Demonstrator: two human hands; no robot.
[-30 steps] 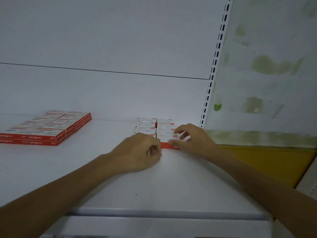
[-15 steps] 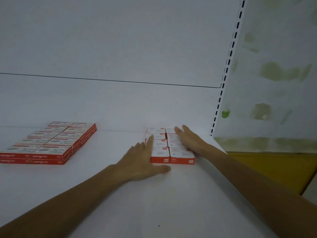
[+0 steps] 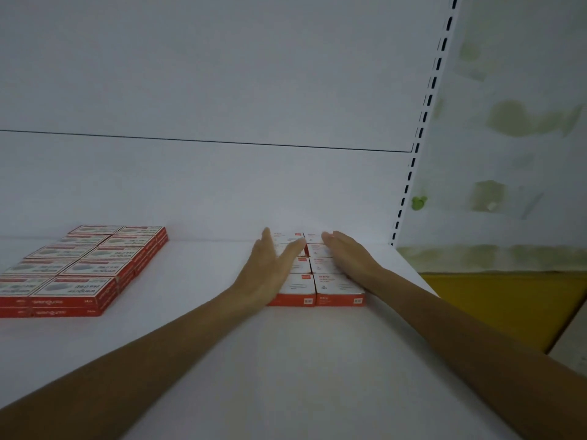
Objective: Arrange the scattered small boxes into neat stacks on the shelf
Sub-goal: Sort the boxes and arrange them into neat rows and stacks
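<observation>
Centre frame: a two-column block of small red-and-white cardboard boxes point(image 3: 336, 289) sits on the white shelf point(image 3: 286, 360). Left hand point(image 3: 270, 274) and right hand point(image 3: 349, 258), fingers straight, press flat against it. The second red-and-white box stack point(image 3: 79, 277), mid-left, is squared. No loose boxes are visible; task judged nearly complete.

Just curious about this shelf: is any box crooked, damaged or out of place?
Nothing stands out. The small boxes lie in two tidy rows on the shelf, and the red boxes to the left are squarely stacked.

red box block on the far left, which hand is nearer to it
Left. The left hand lies right of the red box block; the right hand lies farther right.
</observation>
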